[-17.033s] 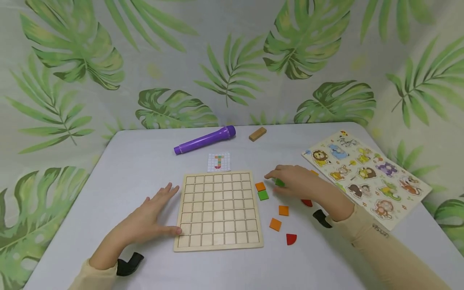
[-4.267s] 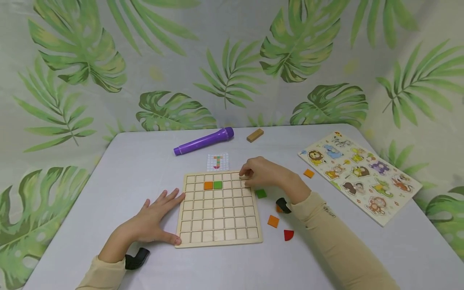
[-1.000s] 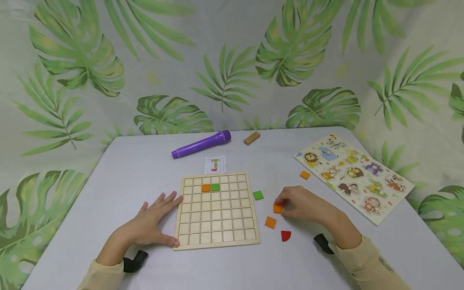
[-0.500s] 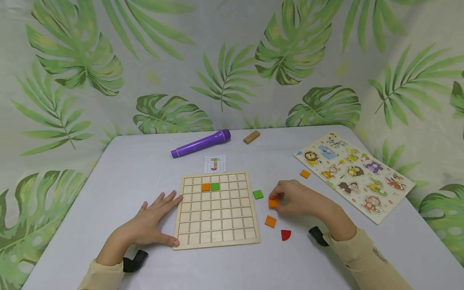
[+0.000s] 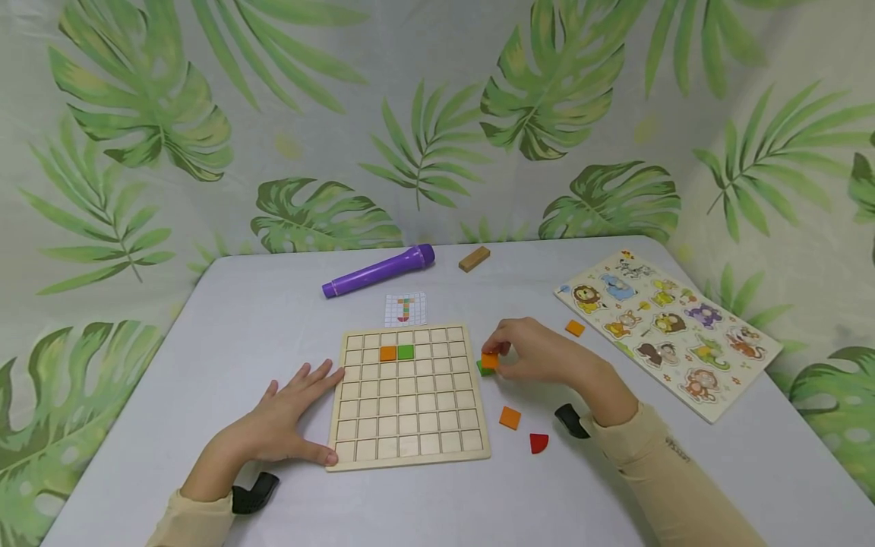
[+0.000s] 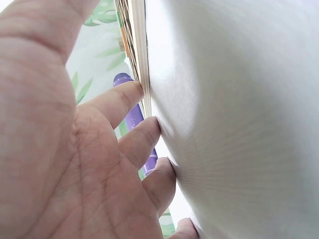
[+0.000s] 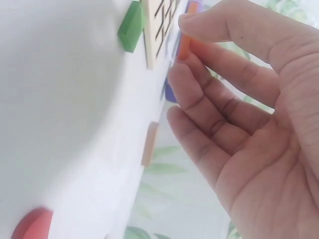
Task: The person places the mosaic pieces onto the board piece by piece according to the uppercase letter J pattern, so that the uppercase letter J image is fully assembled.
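The right hand [image 5: 540, 353] pinches an orange tile, the held tile [image 5: 490, 361], between thumb and index finger, and its other fingers curve loosely beneath in the right wrist view. The held tile is raised off the table [image 5: 273, 319], near the right edge of the board [image 5: 410, 403]. In the head view it partly covers the loose green tile [image 7: 131, 26], which lies on the table just beside that edge; the right wrist view shows the 2 apart.

The left hand [image 5: 283, 425] is spread at the board's left side. Its thumb touches the near left corner, and its index fingertip touches the edge; in the left wrist view the other fingertips reach down to the table.

The board is a wooden grid with 7 columns. In row 2 from the far side, the set orange tile [image 5: 388, 353] sits in column 3 and the set green tile [image 5: 406, 352] next to it in column 4.

Right of the board lie the near orange tile [image 5: 510, 418] and a red piece [image 5: 538, 443] with 1 curved edge. The far orange tile [image 5: 575, 328] lies near the animal puzzle [image 5: 673, 334]. Just beyond the board is a card [image 5: 405, 309] with a coloured J on a grid, and farther back lie a purple microphone [image 5: 379, 272] and a wooden block [image 5: 475, 259]
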The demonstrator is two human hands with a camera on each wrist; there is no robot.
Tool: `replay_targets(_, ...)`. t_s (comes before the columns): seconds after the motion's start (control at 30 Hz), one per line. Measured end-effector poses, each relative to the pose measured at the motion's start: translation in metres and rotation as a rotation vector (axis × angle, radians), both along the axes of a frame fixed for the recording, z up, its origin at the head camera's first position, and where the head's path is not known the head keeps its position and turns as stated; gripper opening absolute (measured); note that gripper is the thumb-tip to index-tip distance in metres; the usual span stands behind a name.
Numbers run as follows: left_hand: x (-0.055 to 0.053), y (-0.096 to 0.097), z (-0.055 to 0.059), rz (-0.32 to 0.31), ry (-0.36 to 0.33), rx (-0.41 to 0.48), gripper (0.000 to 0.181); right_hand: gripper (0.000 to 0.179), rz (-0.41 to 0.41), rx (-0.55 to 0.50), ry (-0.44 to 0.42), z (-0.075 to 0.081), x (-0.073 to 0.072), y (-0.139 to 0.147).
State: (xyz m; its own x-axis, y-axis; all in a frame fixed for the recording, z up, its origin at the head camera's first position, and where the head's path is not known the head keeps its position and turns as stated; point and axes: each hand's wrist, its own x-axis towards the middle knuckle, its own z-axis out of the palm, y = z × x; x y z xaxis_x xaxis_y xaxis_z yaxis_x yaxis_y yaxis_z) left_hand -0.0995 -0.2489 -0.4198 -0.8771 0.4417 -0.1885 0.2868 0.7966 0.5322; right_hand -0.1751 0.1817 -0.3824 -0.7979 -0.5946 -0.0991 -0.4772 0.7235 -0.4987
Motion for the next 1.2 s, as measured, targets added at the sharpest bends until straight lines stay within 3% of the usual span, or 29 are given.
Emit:
replay_targets(0.53, 0.000, -0.001, -0.001, 0.000, -0.004, 0.006, 0.130, 0.028, 0.048, 0.008, -0.004, 0.003, -0.027, -0.045)
replay_targets(1.2, 0.000, 0.000, 0.000, -0.002, -0.002, -0.003, 0.129, 0.029, 0.104, -0.003, -0.058, -0.011, -0.045, -0.084)
